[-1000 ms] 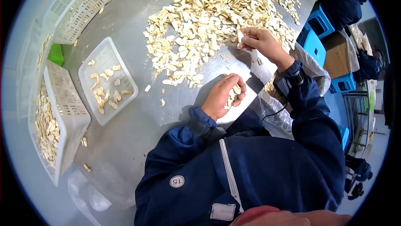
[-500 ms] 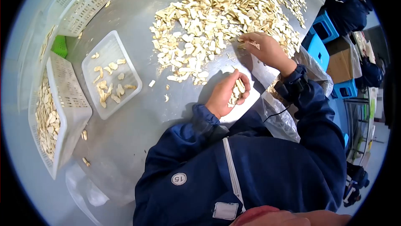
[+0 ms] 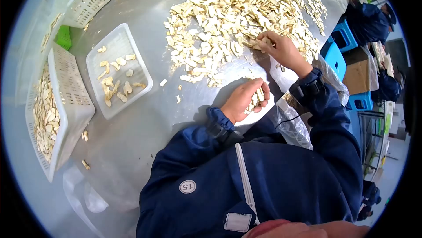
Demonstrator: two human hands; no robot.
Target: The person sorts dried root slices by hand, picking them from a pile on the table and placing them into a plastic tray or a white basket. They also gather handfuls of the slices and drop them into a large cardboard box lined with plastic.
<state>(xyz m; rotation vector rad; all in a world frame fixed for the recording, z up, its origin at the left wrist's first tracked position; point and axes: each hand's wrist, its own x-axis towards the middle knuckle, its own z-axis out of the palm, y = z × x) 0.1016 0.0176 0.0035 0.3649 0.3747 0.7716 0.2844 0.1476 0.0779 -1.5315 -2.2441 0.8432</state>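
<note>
A handful of pale dried slices [image 3: 254, 102] rests in my left hand [image 3: 241, 101], its fingers curled around them just above the metal table [image 3: 154, 123]. My right hand [image 3: 285, 53] is at the near edge of a large heap of the same slices [image 3: 237, 11]. Its thumb and forefinger are pinched together around what looks like one pale slice, mostly covered by the fingertips. Loose slices lie spread between the heap and my left hand.
To the left, a shallow white tray [image 3: 145, 77] holds several curled, yellowish pieces. Beside it stands a white perforated basket [image 3: 74, 106] full of slices. Another basket [image 3: 96, 3] is at the back left. Clear plastic [image 3: 292, 130], blue stools [image 3: 336, 58] and co-workers [image 3: 369, 20] are to the right.
My right hand's fingers have drawn together into a pinch at the heap's edge. My left hand still holds its slices. The whole view has shifted slightly.
</note>
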